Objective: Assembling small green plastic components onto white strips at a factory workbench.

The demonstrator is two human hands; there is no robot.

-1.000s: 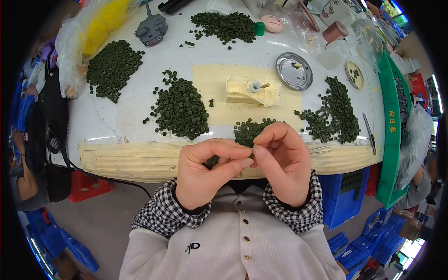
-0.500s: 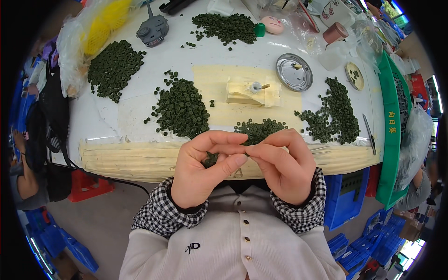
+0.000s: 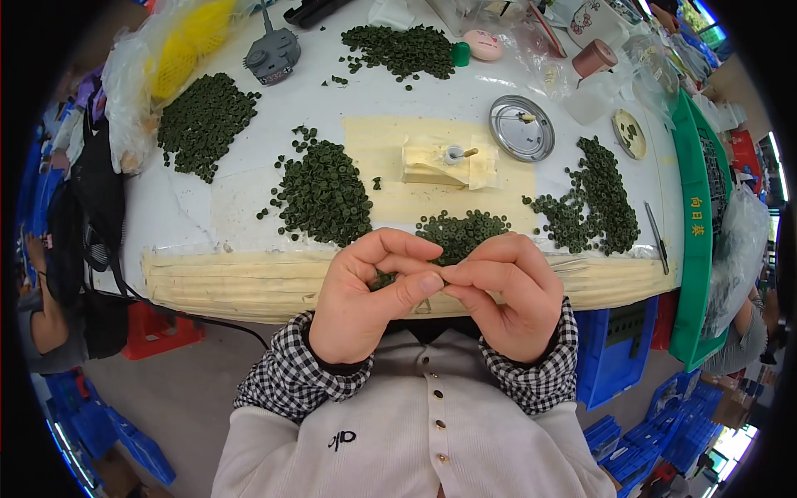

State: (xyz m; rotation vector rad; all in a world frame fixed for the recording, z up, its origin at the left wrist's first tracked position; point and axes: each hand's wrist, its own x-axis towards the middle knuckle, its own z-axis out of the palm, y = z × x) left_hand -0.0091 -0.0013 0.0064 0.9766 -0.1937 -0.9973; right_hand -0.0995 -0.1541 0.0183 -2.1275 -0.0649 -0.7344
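My left hand (image 3: 365, 295) is curled, with a few small dark green wheels (image 3: 383, 280) showing between its thumb and fingers, against the palm. Its thumb and fingertips meet those of my right hand (image 3: 515, 295) above the table's near edge. The right fingers are pinched together; whatever lies between the touching fingertips is hidden. Just beyond the hands lies a small heap of round green wheels (image 3: 465, 235). A larger heap of the same dark green parts (image 3: 324, 195) spreads to the left, and another heap (image 3: 610, 199) to the right.
A tape-covered block (image 3: 427, 170) with a small pot and stick stands mid-table. Around it are a round metal lid (image 3: 521, 129), a small cream dish (image 3: 630, 135), a pen-like tool (image 3: 657, 236), a grey model turret (image 3: 272, 56) and a green tray (image 3: 696, 241) at the right edge.
Both hands stay joined at the fingertips, shifted very slightly to the right. Less of the green wheels shows in my left hand now. The heaps look unchanged.
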